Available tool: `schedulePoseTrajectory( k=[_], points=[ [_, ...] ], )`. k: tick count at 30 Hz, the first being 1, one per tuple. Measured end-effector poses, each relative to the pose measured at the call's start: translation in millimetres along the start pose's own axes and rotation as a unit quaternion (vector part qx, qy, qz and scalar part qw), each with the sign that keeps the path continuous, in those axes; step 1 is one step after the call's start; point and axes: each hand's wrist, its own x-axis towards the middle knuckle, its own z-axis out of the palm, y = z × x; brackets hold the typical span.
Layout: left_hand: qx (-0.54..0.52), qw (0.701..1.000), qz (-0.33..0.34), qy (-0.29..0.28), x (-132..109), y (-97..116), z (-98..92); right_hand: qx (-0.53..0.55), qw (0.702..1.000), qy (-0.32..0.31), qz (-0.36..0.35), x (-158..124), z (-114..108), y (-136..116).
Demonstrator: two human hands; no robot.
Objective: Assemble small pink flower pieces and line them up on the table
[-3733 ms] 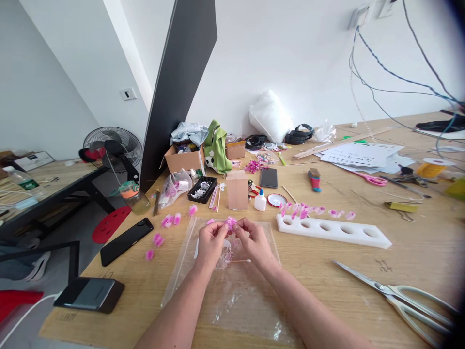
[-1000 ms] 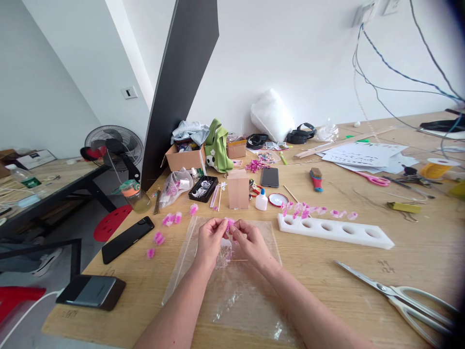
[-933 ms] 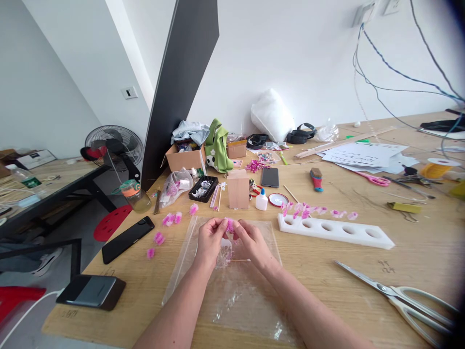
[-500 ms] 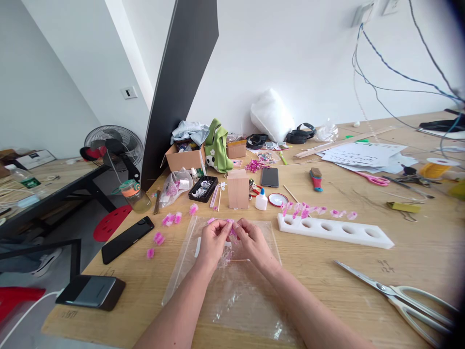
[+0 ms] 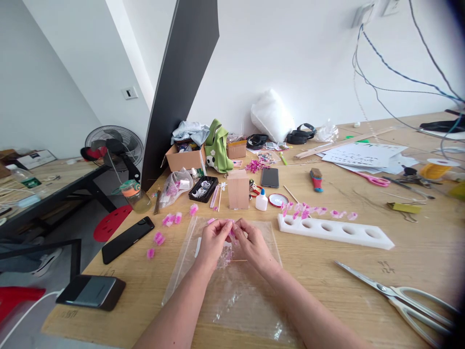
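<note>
Above a clear plastic bag [image 5: 247, 300] lying flat on the table, my left hand [image 5: 214, 240] and my right hand [image 5: 252, 242] meet fingertip to fingertip. Both pinch a small pink petal-like piece [image 5: 231, 233], mostly covered by my fingers. Beneath the hands, on the bag, is a patch of small clear and pinkish bits [image 5: 224, 257], too fine to name. A thin stick [image 5: 240, 261] lies beside it. Several pink tufted pieces [image 5: 159, 238] sit on the table to the left.
A white foam block with holes [image 5: 337, 232] stands to the right, pink petals along its back edge. Large scissors [image 5: 392, 293] lie at the right front. A wooden block [image 5: 238, 190] and a glue bottle [image 5: 261, 200] stand ahead; a black phone [image 5: 128, 240] lies left.
Both hands stay almost in place, with only a slight shift of the fingers around the pink piece. Nothing else has visibly moved.
</note>
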Motion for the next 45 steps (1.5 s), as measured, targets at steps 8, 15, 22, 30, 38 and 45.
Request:
schedulePoseTrajectory(
  k=[8, 15, 22, 30, 38, 45],
  points=[
    [0.035, 0.998, 0.043, 0.019, 2.2, -1.6, -2.8, 0.004, 1.000, 0.021, 0.023, -0.8, -2.0, 1.1],
    [0.066, 0.997, 0.045, 0.005, 1.1, -1.9, -0.5, 0.003, 0.999, 0.021, 0.044, 1.4, -2.2, 1.6],
    [0.076, 0.996, 0.039, 0.007, 0.5, -1.6, 0.0, 0.007, 0.999, 0.028, 0.033, 1.8, -1.1, 2.9],
    [0.041, 0.998, 0.033, 0.026, 1.8, -1.8, -2.2, 0.015, 0.999, -0.017, 0.024, 0.8, -1.5, -2.2],
    [0.018, 0.999, 0.025, 0.013, 2.6, -2.7, -2.5, 0.064, 0.997, -0.020, 0.036, 2.2, 1.0, -0.7],
    [0.034, 0.999, 0.001, 0.031, 1.3, -1.6, -2.9, 0.050, 0.998, -0.001, 0.039, 2.3, 0.1, 2.2]
  ],
)
